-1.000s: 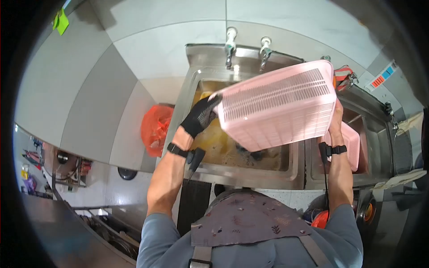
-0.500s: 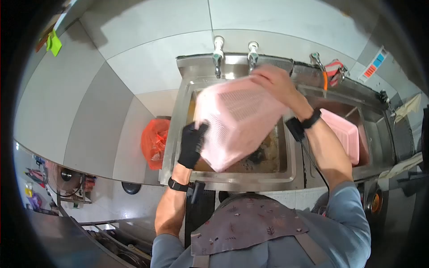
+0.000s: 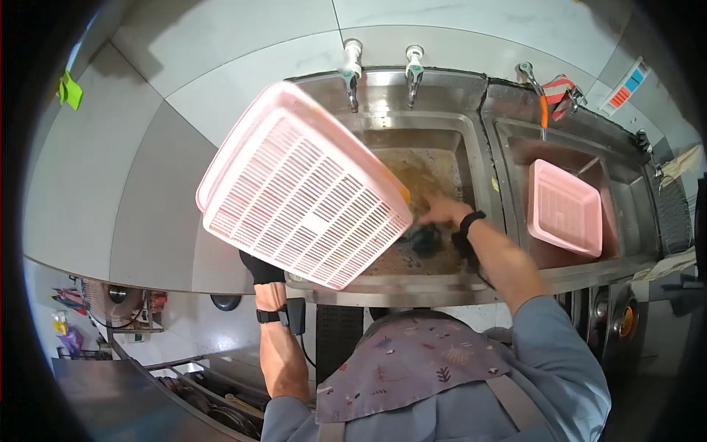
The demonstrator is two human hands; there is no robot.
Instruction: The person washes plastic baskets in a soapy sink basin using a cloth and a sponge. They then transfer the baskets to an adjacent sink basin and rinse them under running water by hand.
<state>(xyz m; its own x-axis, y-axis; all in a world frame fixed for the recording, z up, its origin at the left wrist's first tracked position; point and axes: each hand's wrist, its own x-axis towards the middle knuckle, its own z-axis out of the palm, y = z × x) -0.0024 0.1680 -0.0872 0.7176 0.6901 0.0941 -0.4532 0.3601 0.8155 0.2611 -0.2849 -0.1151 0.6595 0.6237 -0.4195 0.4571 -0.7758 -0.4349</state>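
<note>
A pink slatted basket is tilted above the left part of the sink, its slatted face toward me. My left hand, in a black glove, holds it from below; the basket hides most of the fingers. Over the murky water of the left basin, my bare right hand is spread with nothing in it, beside a dark object in the water that I cannot make out. Part of something yellow shows at the basket's right edge.
A smaller pink basket sits in the right basin. Two taps are on the wall behind the left basin. An orange-ended tap and a red-striped cloth are behind the right one.
The large basket has swung left and turned its slatted face toward me. My right hand has let go of it and moved down to the water. My left hand has moved left with the basket.
</note>
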